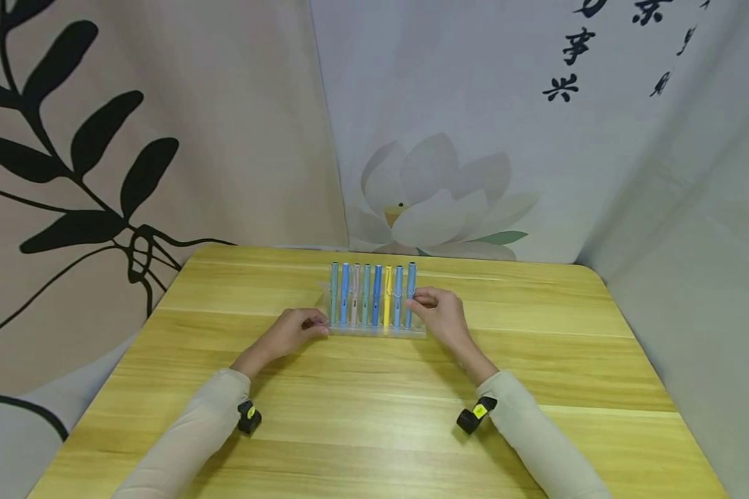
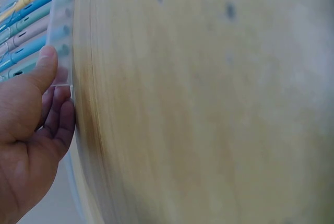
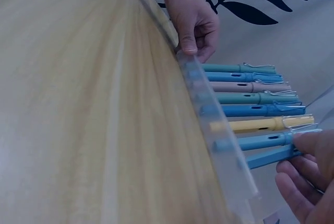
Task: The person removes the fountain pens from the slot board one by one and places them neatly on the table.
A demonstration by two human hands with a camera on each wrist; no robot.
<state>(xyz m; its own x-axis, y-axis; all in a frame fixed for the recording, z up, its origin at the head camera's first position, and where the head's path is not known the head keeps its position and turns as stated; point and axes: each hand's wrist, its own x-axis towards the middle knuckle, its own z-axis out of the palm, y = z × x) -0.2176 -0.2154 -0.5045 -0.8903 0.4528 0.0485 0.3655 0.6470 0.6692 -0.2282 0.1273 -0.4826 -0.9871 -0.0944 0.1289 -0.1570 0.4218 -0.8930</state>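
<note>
A clear plastic pen stand (image 1: 377,333) holds a row of several upright pens with wire clips, in green, blue, pale pink and one yellow pen (image 1: 388,291). At its left end my left hand (image 1: 293,329) pinches the stand, with the thumb on the front face in the left wrist view and the other fingers curled behind the corner. My right hand (image 1: 443,315) is at the opposite end, holding the rightmost blue pen (image 3: 269,157) between thumb and fingers near its upper part. That pen's lower end is at the stand and leans slightly compared with its neighbours.
The stand is on a wooden table (image 1: 374,430), towards its back edge. Behind the table hangs a pale curtain (image 1: 256,138) with a printed plant, beside a panel with a lotus (image 1: 437,201). Both wrists wear small black cameras (image 1: 250,418).
</note>
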